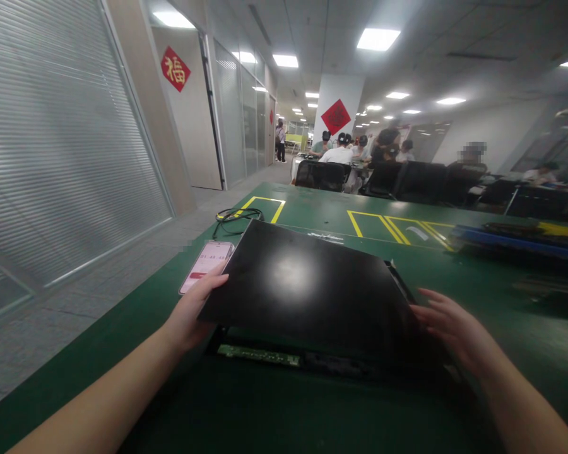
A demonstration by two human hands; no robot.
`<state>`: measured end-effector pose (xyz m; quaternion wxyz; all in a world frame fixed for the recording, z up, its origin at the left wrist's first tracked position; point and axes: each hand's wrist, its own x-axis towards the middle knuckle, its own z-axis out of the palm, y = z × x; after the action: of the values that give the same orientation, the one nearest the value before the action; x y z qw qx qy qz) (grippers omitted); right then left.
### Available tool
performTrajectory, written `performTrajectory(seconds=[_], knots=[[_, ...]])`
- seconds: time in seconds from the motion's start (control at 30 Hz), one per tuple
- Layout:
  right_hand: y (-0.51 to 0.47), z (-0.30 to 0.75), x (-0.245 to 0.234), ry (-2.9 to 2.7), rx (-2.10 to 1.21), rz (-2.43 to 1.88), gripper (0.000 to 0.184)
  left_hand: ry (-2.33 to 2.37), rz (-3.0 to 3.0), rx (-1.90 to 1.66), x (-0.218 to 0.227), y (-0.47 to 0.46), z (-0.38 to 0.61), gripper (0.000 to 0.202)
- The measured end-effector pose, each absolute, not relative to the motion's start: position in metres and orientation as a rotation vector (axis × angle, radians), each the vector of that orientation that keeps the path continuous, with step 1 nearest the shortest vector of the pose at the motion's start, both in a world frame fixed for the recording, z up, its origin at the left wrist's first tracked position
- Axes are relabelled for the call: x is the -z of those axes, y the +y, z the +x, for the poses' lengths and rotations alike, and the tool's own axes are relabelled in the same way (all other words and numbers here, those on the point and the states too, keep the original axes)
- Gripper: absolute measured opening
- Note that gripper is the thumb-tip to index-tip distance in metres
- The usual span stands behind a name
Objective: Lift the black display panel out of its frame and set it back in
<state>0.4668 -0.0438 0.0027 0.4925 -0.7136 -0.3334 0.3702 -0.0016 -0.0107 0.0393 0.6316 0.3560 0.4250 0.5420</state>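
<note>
A glossy black screen panel (pixel 307 284) is held at a tilt above the green table, its left side raised. My left hand (pixel 195 309) grips its left edge, thumb on top and fingers beneath. At the right edge, my right hand (pixel 454 328) presses its fingertips against the panel's side, one finger sticking out. Under the near edge shows a dark frame (pixel 331 362) with a narrow green circuit board (pixel 258 354) along it. How much of the frame lies beneath the panel is hidden.
A lit phone (pixel 207 265) lies beside my left hand, with a coiled black cable (pixel 239 215) behind it. Yellow tape (pixel 378 215) marks the green table (pixel 312 202). Blue trays (pixel 515 243) stand at the right. Several people sit beyond black chairs (pixel 322 175).
</note>
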Motion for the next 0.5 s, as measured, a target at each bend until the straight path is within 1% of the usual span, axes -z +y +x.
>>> performTrajectory(seconds=[0.1,0.27,0.5], knots=[[-0.042,0.4716,0.0016,-0.81,-0.862,-1.782,0.069,0.996,0.829,-1.206,-0.0375,-0.0123,0.0018,0.075],[-0.0417,0.474,0.0023,-0.825,-0.774,-1.809,0.064,1.032,0.845,-1.145,-0.0367,-0.0134,0.0051,0.078],[-0.0411,0.4738,-0.0036,-0.812,-0.738,-1.864,0.06,1.015,0.851,-1.107,-0.0317,-0.0119,0.008,0.076]])
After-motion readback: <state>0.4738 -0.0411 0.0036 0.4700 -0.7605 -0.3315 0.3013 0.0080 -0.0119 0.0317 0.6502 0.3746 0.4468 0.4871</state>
